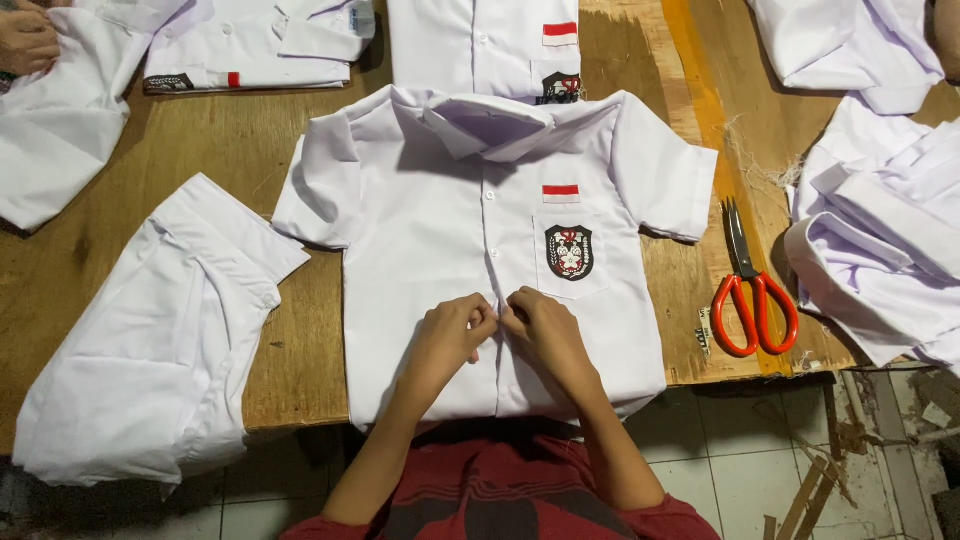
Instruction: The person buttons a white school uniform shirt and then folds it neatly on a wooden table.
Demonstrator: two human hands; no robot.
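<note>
Fingers of the left hand (pixel 455 325) and right hand (pixel 535 322) pinch together on the button placket of one white shirt (pixel 430 230), beside one pair of red scissors (pixel 752 290).

White shirt (pixel 440 240) flat on table

Pretty decent light here, we'd say bright and even, coming from overhead. The white shirt (pixel 480 250) in the middle is close to blowing out, but we can still read the folds and buttons. Soft shadows sit under its collar and sleeves, and our left hand (pixel 450 335) and right hand (pixel 540 335) throw only faint ones. The bench (pixel 200 140) looks warm and darker. The floor (pixel 740 450) below is dim. Focus is sharp in the centre, a touch softer toward the corners.
</note>
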